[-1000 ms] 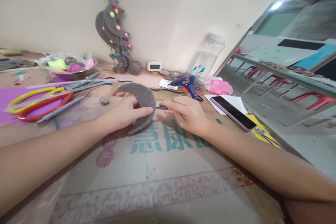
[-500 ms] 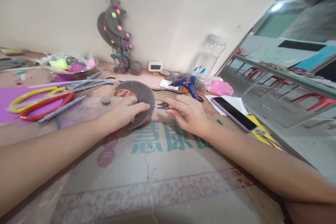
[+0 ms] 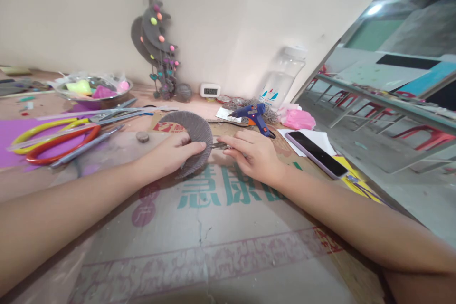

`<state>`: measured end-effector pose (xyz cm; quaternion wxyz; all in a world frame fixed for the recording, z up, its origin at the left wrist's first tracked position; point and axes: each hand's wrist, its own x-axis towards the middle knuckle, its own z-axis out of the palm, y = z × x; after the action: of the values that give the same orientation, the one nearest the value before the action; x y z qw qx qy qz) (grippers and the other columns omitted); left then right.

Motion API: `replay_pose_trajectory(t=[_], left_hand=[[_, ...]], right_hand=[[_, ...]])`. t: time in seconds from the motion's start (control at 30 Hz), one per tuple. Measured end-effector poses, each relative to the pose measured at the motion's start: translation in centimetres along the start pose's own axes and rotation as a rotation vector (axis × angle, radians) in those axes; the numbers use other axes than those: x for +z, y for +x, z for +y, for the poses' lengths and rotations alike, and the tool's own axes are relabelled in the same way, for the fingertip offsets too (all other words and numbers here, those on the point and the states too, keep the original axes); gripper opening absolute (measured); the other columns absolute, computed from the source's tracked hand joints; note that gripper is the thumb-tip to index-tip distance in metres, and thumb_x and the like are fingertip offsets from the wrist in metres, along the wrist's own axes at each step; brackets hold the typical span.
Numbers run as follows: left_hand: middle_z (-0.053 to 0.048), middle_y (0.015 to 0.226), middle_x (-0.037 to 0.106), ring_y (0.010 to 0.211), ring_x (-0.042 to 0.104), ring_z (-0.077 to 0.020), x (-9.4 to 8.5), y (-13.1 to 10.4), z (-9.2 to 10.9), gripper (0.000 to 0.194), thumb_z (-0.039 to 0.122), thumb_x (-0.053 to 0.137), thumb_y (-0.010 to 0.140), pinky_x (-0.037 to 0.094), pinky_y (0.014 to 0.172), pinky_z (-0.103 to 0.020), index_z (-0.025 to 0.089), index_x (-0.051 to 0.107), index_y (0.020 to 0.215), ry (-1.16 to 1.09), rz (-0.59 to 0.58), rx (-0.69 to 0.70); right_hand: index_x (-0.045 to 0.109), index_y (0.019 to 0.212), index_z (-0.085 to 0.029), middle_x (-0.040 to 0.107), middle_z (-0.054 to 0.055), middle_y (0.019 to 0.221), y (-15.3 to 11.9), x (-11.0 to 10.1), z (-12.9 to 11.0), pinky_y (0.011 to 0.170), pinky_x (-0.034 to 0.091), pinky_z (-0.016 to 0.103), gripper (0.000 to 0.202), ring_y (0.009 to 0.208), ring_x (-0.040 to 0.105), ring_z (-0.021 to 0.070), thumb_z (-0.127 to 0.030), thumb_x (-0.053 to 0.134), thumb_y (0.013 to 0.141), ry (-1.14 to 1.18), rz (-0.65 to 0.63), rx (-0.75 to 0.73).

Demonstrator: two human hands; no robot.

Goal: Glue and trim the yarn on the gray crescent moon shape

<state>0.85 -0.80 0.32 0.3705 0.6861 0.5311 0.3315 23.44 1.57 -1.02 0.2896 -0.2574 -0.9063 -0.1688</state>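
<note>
My left hand (image 3: 166, 154) is closed on a crescent shape wrapped in grey yarn (image 3: 201, 128), with the thumb lying across its face near the outer edge. My right hand (image 3: 254, 154) pinches small thread snips (image 3: 218, 145). Their blades point left and meet the crescent's right edge; whether they touch the yarn I cannot tell. Both hands are over a printed cardboard sheet (image 3: 178, 242). Much of the snips is hidden by my right fingers.
A blue glue gun (image 3: 254, 113) lies behind my right hand, with a phone (image 3: 317, 154) to the right. Large scissors with red and yellow handles (image 3: 64, 145) are at left. Behind stand a timer (image 3: 210, 90), a water bottle (image 3: 283, 78) and a finished-looking moon ornament (image 3: 156, 33).
The snips' blades, spread and apart from the crescent before, now look closer together at its edge. The crescent has shifted slightly right and tilted in my left hand.
</note>
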Motion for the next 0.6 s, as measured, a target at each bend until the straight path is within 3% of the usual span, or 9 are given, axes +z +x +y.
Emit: replay_pose_trajectory(t=[0.6], left_hand=[[0.002, 0.064, 0.062, 0.062, 0.054, -0.0148, -0.17, 0.1, -0.28, 0.027, 0.041, 0.059, 0.077, 0.042, 0.058, -0.024, 0.018, 0.063, 0.064, -0.062, -0.047, 0.004]], right_hand=[[0.067, 0.113, -0.015, 0.06, 0.004, 0.073, 0.19, -0.28, -0.18, 0.062, 0.036, 0.027, 0.033, 0.066, 0.049, 0.0145, -0.032, 0.044, 0.097, 0.049, -0.098, 0.039]])
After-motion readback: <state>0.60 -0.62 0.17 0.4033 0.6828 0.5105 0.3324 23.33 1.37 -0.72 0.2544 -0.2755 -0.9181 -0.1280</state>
